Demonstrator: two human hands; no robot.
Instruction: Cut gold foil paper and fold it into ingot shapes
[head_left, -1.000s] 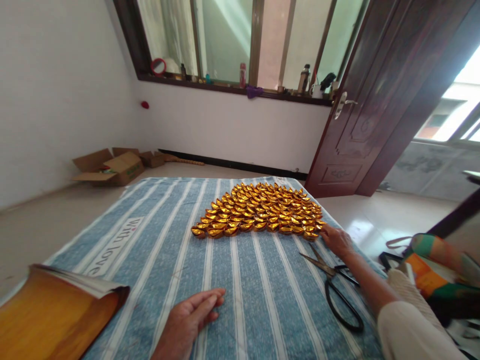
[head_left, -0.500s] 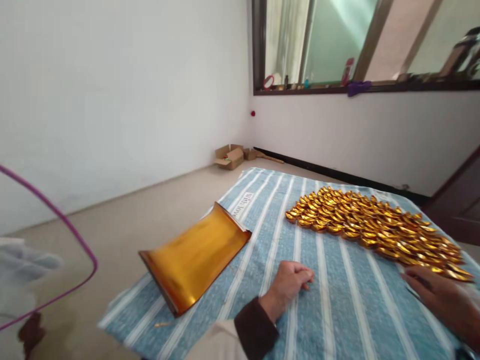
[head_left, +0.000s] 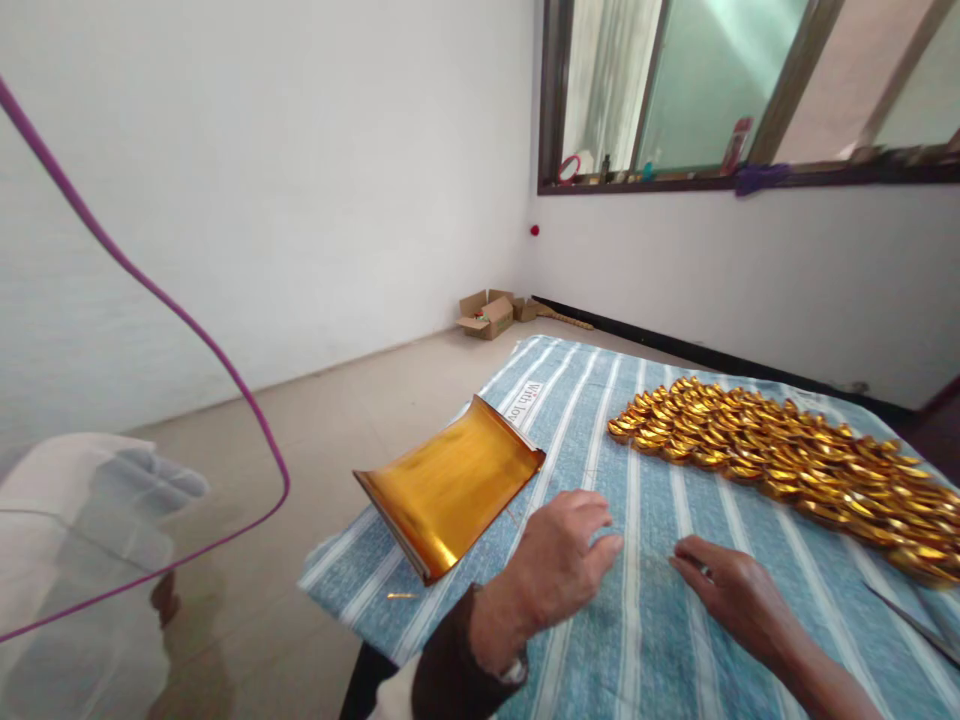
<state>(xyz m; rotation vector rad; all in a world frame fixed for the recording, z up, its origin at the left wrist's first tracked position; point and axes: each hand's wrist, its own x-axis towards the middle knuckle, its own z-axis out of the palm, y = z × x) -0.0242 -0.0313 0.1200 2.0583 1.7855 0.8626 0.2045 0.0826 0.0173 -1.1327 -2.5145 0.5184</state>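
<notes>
My left hand [head_left: 562, 555] is over the middle of the striped cloth, fingers loosely bent and thumb apart, with nothing visible in it. To its right, my right hand [head_left: 731, 585] has its fingers and thumb drawn together; nothing shows at the tips, and a ring-like band is on one finger. A stack of shiny gold foil paper [head_left: 454, 485] with curled ends lies left of my left hand. Beyond my right hand spreads a big cluster of folded gold paper ingots [head_left: 780, 460]. A thin dark metal tool [head_left: 911, 620], its kind unclear, rests at the right.
A blue-and-white striped cloth [head_left: 622, 640] covers the table. A purple hoop-like tube [head_left: 225, 360] curves across the left, near white translucent plastic [head_left: 82, 570]. An open cardboard box [head_left: 487, 315] sits on the floor by the corner. Small items line the window sill [head_left: 675, 183].
My right hand has come left from beside the ingots to the middle of the cloth, away from the dark tool. My left hand has lifted and its fingers have loosened. The view has shifted left.
</notes>
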